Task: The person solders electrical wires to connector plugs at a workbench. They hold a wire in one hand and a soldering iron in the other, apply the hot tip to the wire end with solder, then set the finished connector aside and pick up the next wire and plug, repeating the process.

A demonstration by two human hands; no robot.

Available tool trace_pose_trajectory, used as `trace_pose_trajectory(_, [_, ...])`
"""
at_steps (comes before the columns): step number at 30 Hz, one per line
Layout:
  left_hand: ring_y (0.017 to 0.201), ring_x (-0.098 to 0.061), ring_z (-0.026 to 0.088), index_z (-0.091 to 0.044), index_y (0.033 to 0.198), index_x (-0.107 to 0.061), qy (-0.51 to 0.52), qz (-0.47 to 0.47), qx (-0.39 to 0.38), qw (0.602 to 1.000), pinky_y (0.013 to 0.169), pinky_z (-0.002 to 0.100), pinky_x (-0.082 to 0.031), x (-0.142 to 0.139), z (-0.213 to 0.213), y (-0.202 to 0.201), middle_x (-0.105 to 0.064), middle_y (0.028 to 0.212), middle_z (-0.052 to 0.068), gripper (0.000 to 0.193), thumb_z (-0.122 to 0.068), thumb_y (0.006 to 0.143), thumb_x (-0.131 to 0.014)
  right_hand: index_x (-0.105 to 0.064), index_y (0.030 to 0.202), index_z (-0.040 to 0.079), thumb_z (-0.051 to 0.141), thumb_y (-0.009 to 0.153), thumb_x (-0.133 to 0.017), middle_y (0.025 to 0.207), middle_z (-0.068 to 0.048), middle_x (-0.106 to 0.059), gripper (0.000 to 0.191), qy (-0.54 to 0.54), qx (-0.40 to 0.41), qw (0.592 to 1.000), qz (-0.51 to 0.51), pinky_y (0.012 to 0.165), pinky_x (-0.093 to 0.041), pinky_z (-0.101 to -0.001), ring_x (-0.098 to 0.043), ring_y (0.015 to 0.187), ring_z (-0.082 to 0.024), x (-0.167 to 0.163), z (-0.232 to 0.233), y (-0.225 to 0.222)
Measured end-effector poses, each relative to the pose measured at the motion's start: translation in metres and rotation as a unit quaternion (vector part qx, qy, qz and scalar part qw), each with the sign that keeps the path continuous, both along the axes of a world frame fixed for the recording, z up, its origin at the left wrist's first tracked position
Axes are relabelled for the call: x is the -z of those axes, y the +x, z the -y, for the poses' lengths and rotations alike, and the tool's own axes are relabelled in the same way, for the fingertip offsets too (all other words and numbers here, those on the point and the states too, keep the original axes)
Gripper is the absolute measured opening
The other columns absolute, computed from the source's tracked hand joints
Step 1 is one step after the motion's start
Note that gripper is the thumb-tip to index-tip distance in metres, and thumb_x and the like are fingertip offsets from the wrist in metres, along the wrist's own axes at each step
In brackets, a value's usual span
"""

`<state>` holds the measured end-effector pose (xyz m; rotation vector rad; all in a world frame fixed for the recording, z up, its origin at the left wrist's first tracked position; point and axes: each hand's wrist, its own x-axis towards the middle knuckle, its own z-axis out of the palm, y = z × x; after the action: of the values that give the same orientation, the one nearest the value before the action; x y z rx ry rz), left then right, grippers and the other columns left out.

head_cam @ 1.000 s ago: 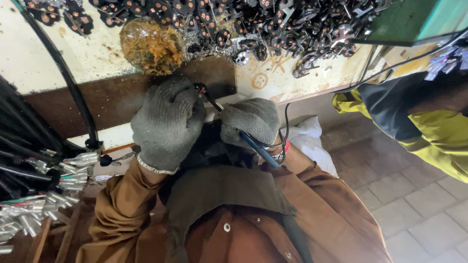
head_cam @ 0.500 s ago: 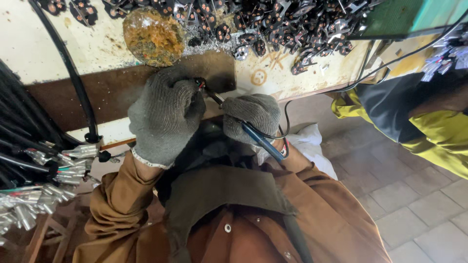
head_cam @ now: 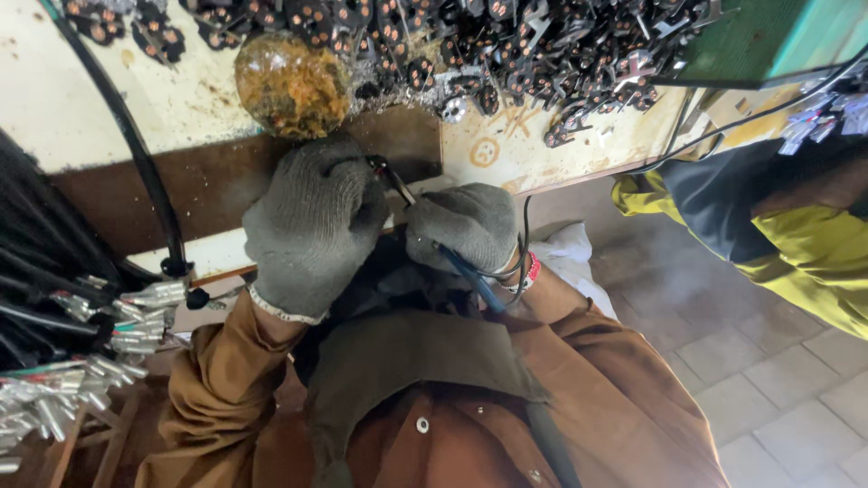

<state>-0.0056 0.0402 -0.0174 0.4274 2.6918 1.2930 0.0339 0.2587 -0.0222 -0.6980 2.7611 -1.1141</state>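
two gloved hands: both in grey knit gloves, meeting at the bench edge, brown jacket sleeves below them
far left: bundle of black cables [head_cam: 36, 298] with silver metal ends [head_cam: 136, 303], fanning out low by the left sleeve
black hose: one thick black cable [head_cam: 136, 154] runs down across the pale bench top [head_cam: 99, 99] to a fitting near the edge
amber lump: a round orange-brown glob [head_cam: 291, 83] sits on the bench just above the left hand
left hand [head_cam: 312, 221]: fist curled tight, pinching a small dark piece at its fingertips; what the piece is, cannot tell
tool: a thin soldering-iron-like tool [head_cam: 425, 226], metal tip up at the left hand's fingertips, blue handle [head_cam: 466, 276] trailing down toward the wrist
right hand [head_cam: 463, 226]: wrapped snug around that tool, just beside the left hand, a red band at the wrist
back of bench: heap of small dark connector parts [head_cam: 506, 45] with coppery centres, spread along the top
far right: another person's yellow and dark sleeve [head_cam: 796, 226], well apart from the hands, over a tiled floor [head_cam: 778, 380]
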Motion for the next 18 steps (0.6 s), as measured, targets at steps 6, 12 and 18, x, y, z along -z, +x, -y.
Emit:
trace_pose_trajectory(6, [0.102,-0.068,0.03,-0.01,0.102,-0.067,-0.009,-0.013,0.0,1.0,0.084,0.04,-0.057,-0.002,0.0,0.001,-0.068,0.114,0.007,0.023,-0.009,0.086,-0.084,-0.07,0.108,0.007,0.013,0.084,-0.081,0.083,-0.008,-0.072,0.027,-0.122,0.012,0.99,0.069,0.059,-0.055,-0.0364,-0.072,0.069,-0.026,0.007,-0.005,0.011])
trace_pose_trajectory(12, [0.104,-0.069,0.029,-0.011,0.106,-0.07,0.01,-0.013,0.0,1.0,0.088,0.039,-0.059,-0.002,0.0,-0.005,-0.068,0.115,0.007,0.024,-0.008,0.086,-0.081,-0.075,0.102,0.014,0.011,0.089,-0.08,0.082,-0.006,-0.071,0.015,-0.019,-0.007,0.999,0.03,0.06,-0.053,-0.0367,-0.071,0.069,-0.026,0.016,-0.013,0.019])
trace_pose_trajectory(18, [0.103,-0.069,0.027,-0.013,0.103,-0.07,0.005,-0.003,-0.008,1.0,0.087,0.038,-0.059,0.003,0.001,0.002,-0.069,0.115,0.004,0.019,-0.007,0.088,-0.08,-0.062,0.075,0.017,0.019,0.082,-0.077,0.068,-0.005,-0.063,0.017,0.014,-0.027,0.995,0.099,0.055,-0.044,-0.0411,-0.063,0.059,-0.028,0.026,-0.032,0.035])
